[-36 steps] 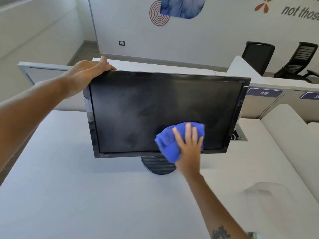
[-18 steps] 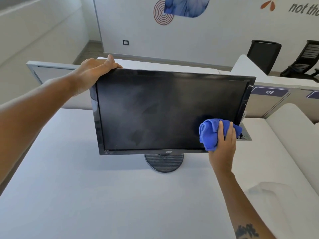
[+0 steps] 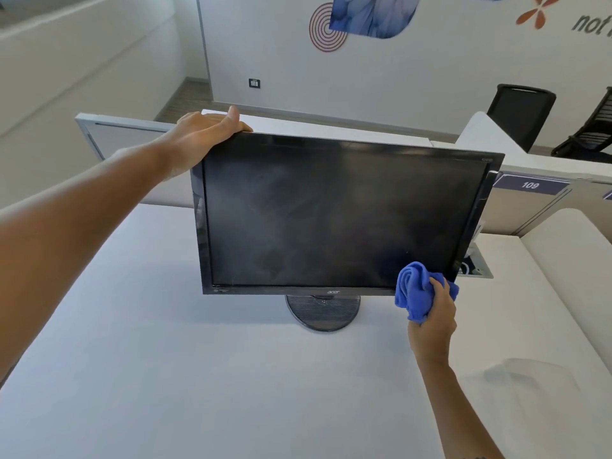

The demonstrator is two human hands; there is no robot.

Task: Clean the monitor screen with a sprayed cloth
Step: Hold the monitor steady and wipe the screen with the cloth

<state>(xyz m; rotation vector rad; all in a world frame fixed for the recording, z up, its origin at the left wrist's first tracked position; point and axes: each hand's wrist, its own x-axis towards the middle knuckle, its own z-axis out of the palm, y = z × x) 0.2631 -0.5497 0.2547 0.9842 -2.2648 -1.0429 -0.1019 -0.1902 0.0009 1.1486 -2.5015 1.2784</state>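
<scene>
A black monitor (image 3: 331, 220) with a dark, smeared screen stands on a round base (image 3: 323, 311) on the white desk (image 3: 165, 376). My left hand (image 3: 205, 134) grips the monitor's top left corner, fingers over the top edge. My right hand (image 3: 433, 321) is closed around a bunched blue cloth (image 3: 414, 291). The cloth sits at the monitor's bottom right corner, overlapping the lower bezel. Whether it touches the screen I cannot tell.
A white divider panel (image 3: 126, 137) runs behind the desk. A cable port (image 3: 475, 266) is set in the desk right of the monitor. Two black office chairs (image 3: 520, 111) stand at the far right. A second white desk surface (image 3: 563, 293) adjoins on the right.
My right hand carried the blue cloth from the screen's lower middle across to the right, then down to the bottom right corner. My left hand kept its hold on the top corner.
</scene>
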